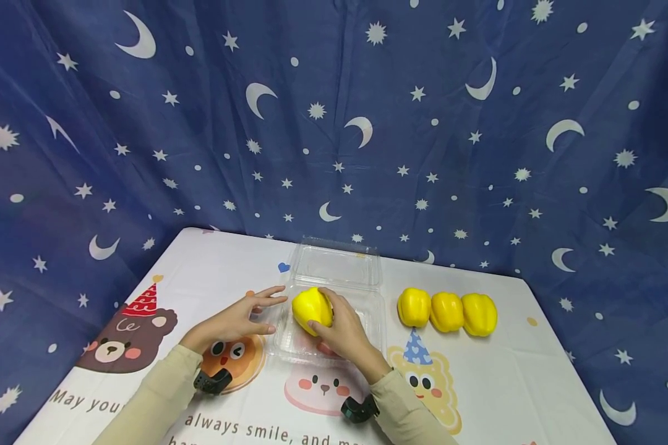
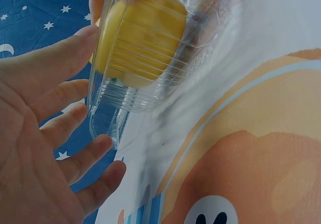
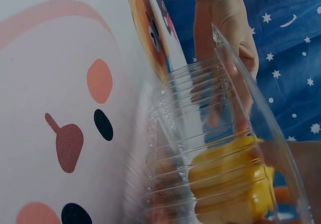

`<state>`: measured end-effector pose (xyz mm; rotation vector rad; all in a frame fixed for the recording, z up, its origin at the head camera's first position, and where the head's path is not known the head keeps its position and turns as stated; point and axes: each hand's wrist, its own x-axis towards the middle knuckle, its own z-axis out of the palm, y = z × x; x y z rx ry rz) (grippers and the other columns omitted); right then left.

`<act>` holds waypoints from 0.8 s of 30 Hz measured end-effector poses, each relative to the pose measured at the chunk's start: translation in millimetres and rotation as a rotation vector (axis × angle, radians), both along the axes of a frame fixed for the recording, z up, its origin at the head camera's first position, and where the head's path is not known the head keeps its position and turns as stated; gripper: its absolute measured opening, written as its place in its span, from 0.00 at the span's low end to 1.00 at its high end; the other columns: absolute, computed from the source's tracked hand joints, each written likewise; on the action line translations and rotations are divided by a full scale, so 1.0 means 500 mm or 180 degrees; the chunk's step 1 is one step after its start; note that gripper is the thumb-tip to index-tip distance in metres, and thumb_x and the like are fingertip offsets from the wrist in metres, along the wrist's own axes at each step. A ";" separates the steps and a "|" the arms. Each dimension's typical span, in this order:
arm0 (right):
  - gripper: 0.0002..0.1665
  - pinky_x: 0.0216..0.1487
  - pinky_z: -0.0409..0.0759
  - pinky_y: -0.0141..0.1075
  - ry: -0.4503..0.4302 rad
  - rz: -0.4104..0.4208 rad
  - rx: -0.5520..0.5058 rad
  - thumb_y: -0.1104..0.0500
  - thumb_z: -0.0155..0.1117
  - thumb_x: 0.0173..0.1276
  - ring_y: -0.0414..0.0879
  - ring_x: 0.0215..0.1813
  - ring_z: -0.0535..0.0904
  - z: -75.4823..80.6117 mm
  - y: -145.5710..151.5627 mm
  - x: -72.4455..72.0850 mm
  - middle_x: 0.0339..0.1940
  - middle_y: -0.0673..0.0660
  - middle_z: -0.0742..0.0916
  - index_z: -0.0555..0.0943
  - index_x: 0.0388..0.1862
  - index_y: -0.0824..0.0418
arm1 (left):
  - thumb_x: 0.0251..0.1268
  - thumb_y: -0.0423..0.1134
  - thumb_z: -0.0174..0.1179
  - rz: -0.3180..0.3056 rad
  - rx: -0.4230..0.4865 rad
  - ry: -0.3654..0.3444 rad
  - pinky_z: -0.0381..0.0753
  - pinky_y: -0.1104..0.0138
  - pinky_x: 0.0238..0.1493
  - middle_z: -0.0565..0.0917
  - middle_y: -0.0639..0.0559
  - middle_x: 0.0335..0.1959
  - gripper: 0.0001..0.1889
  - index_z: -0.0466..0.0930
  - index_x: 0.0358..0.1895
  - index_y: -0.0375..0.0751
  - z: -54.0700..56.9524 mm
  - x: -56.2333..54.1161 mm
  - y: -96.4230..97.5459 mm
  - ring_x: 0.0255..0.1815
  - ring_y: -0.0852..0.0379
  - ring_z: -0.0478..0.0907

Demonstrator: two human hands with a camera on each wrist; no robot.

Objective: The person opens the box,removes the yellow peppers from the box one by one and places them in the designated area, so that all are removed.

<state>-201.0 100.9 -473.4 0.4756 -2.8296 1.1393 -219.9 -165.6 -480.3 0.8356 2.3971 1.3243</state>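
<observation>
A yellow bell pepper (image 1: 310, 309) is in the grip of my right hand (image 1: 342, 327), thumb on its near side and fingers over its top. It sits within the left part of a clear plastic clamshell box (image 1: 362, 315), whose lid lies folded back. Through the ribbed clear wall, the pepper (image 2: 143, 38) shows in the left wrist view and again as the pepper (image 3: 225, 184) in the right wrist view. My left hand (image 1: 236, 318) is beside the box's left edge with fingers spread, holding nothing.
To the right of the box, three more yellow bell peppers (image 1: 446, 311) stand in a row. They rest on a white tablecloth (image 1: 512, 383) printed with cartoon figures. A dark blue curtain (image 1: 401, 142) with moons and stars hangs behind the table.
</observation>
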 end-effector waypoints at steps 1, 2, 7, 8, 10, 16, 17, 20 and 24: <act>0.42 0.65 0.78 0.57 0.0000 -0.0001 -0.0003 0.53 0.74 0.62 0.58 0.65 0.79 0.001 0.001 0.002 0.67 0.62 0.81 0.70 0.73 0.56 | 0.66 0.38 0.66 -0.0006 0.0004 0.0002 0.64 0.33 0.72 0.54 0.39 0.83 0.35 0.65 0.75 0.35 -0.001 0.000 0.000 0.82 0.31 0.52; 0.42 0.66 0.78 0.57 0.0000 -0.0006 -0.0005 0.53 0.74 0.62 0.58 0.65 0.79 0.001 0.002 0.003 0.67 0.62 0.81 0.70 0.74 0.56 | 0.66 0.38 0.66 -0.0013 0.0012 -0.0001 0.64 0.33 0.72 0.54 0.39 0.83 0.35 0.65 0.75 0.34 -0.001 0.001 0.000 0.82 0.31 0.51; 0.42 0.65 0.79 0.56 -0.0001 -0.0053 -0.0033 0.53 0.75 0.62 0.57 0.64 0.79 0.011 0.007 0.011 0.67 0.61 0.80 0.70 0.74 0.55 | 0.66 0.38 0.66 -0.0027 0.0013 0.0020 0.64 0.33 0.72 0.54 0.38 0.83 0.35 0.65 0.75 0.34 -0.001 0.001 0.001 0.81 0.30 0.51; 0.42 0.65 0.79 0.56 -0.0008 -0.0064 -0.0045 0.53 0.75 0.62 0.57 0.64 0.79 0.013 0.007 0.013 0.67 0.60 0.80 0.70 0.74 0.54 | 0.66 0.38 0.66 -0.0032 0.0019 0.0020 0.63 0.32 0.72 0.54 0.38 0.83 0.35 0.65 0.75 0.33 -0.001 0.000 0.001 0.81 0.30 0.51; 0.42 0.64 0.81 0.54 -0.0018 -0.0074 -0.0076 0.53 0.75 0.62 0.57 0.63 0.79 0.018 0.010 0.016 0.67 0.60 0.80 0.70 0.74 0.53 | 0.66 0.37 0.66 -0.0039 0.0032 0.0024 0.63 0.32 0.72 0.54 0.38 0.83 0.35 0.65 0.75 0.33 -0.001 0.000 0.001 0.81 0.30 0.51; 0.43 0.56 0.85 0.47 0.0072 -0.0078 -0.0072 0.54 0.76 0.61 0.54 0.59 0.80 0.034 0.022 0.023 0.67 0.60 0.80 0.70 0.74 0.54 | 0.66 0.37 0.66 -0.0032 0.0034 0.0035 0.64 0.32 0.72 0.54 0.38 0.83 0.35 0.65 0.75 0.33 -0.001 0.000 0.002 0.81 0.30 0.52; 0.43 0.55 0.85 0.45 0.0090 -0.0082 -0.0067 0.54 0.76 0.61 0.53 0.58 0.80 0.037 0.024 0.024 0.67 0.60 0.80 0.70 0.74 0.54 | 0.66 0.37 0.66 -0.0032 0.0035 0.0036 0.64 0.32 0.72 0.54 0.38 0.83 0.35 0.65 0.75 0.33 -0.001 0.000 0.002 0.81 0.30 0.52; 0.43 0.52 0.84 0.42 0.0134 -0.0095 -0.0076 0.54 0.76 0.60 0.51 0.55 0.80 0.044 0.028 0.026 0.67 0.59 0.80 0.70 0.73 0.54 | 0.66 0.37 0.66 -0.0039 0.0042 0.0039 0.64 0.32 0.72 0.54 0.37 0.82 0.35 0.65 0.75 0.33 -0.001 0.000 0.001 0.81 0.31 0.52; 0.43 0.51 0.83 0.40 0.0156 -0.0150 -0.0100 0.55 0.76 0.60 0.50 0.54 0.80 0.053 0.033 0.029 0.68 0.58 0.80 0.70 0.74 0.53 | 0.65 0.38 0.67 -0.0047 0.0051 0.0045 0.65 0.33 0.71 0.54 0.37 0.82 0.36 0.66 0.75 0.33 -0.001 -0.001 0.000 0.81 0.30 0.53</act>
